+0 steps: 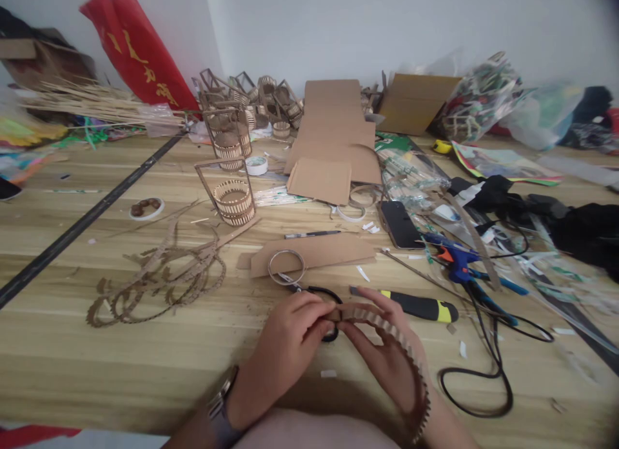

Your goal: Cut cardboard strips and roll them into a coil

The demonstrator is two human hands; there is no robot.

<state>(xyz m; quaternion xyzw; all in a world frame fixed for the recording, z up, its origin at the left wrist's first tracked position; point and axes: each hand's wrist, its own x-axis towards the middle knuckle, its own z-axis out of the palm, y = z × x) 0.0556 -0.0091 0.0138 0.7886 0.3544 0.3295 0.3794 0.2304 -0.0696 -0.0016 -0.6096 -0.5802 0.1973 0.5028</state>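
My left hand (294,333) pinches the end of a corrugated cardboard strip (382,321) between thumb and fingers. On the same strip, close to that end, my right hand (382,349) is closed too. From there the ridged strip curves over the right hand and down past its wrist. Partly hidden behind my hands lie black-handled scissors (322,291) on the wooden table (193,371). A thin ring (286,267) rests just beyond them, over a flat cardboard piece (329,252). A black and yellow utility knife (420,306) lies right of my right hand.
Loose cardboard strips (159,288) lie in a tangle at left. A small basket with a handle (233,200) stands ahead, with several more behind. At right are a phone (400,223), a blue glue gun (457,259) and its looping black cord (503,391).
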